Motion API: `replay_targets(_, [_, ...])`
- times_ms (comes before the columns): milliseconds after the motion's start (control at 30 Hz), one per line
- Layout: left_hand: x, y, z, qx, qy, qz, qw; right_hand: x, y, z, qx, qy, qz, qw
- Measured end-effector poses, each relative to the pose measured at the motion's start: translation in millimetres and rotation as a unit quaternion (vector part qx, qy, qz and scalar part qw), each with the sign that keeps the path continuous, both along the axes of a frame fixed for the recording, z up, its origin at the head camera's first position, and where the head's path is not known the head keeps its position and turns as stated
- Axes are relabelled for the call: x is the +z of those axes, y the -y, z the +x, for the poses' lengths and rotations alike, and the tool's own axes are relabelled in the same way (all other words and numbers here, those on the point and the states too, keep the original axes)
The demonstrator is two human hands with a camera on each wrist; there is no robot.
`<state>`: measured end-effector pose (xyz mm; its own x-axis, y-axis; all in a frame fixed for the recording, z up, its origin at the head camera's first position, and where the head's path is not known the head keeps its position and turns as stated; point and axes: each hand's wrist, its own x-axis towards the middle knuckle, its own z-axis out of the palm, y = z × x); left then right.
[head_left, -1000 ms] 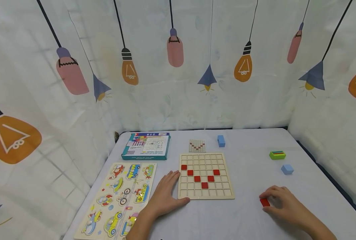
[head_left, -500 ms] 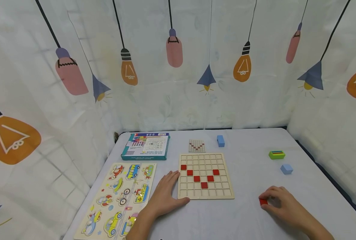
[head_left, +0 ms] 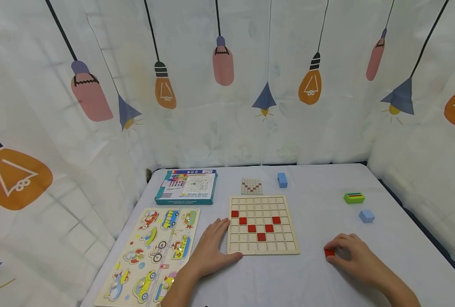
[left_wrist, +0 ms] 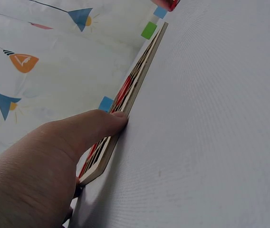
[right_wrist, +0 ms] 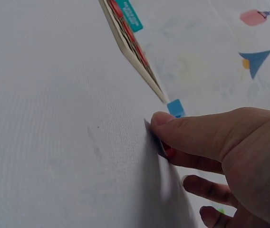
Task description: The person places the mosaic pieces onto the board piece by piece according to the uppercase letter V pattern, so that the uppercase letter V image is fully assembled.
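Note:
A square wooden grid board (head_left: 239, 248) lies on the white-covered table, with several red squares in its cells forming a V shape whose right arm is shorter. My left hand (head_left: 210, 248) rests at its near left corner, fingers stretched along the left side. In the left wrist view the thumb (left_wrist: 111, 123) lies straight against the board's edge. To the right of the board, my right hand (head_left: 352, 258) pinches a small red square tile (head_left: 328, 253) between thumb and fingers. The tile is mostly hidden by the thumb in the right wrist view.
Behind the board lies a small pattern card (head_left: 252, 186) with a V on it, beside a blue block (head_left: 282, 180). A green block (head_left: 354, 198) and a light blue block (head_left: 366, 216) sit at right. Left are a vehicle puzzle board (head_left: 140, 224) and a flat box (head_left: 186, 187).
My right hand has moved slightly left with the red tile, which has turned in the fingers. The left hand and the board have stayed in place.

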<state>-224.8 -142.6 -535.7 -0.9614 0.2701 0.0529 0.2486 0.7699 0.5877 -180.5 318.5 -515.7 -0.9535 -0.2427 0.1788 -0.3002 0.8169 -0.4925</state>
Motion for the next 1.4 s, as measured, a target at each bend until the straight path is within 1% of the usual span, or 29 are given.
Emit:
replay_targets(367, [-0.1, 0.5, 2.1, 0.003, -0.005, 0.001, 1.0000, 0.9, 11.7, -11.2, 0.003, -0.003, -0.007, 1.0000])
replay_targets(567, [-0.4, 0.6, 1.7, 0.003, -0.004, 0.001, 1.0000, 2.5, 21.9, -18.4, 0.005, 0.017, -0.007, 0.9998])
replay_targets(767, [0.5, 0.2, 1.0, 0.002, 0.002, 0.003, 1.0000, 7.3, 35.4, -27.0, -0.004, 0.034, -0.004, 0.9994])
replay_targets(1100, [0.1, 0.1, 0.6, 0.001, -0.002, 0.005, 1.0000, 13.1, 48.4, -42.4, 0.007, 0.027, -0.014, 0.9995])
replay_targets(1400, [-0.7, 0.1, 0.2, 0.001, -0.001, 0.005, 1.0000, 13.3, 58.3, -56.1, 0.010, 0.019, -0.016, 0.9996])
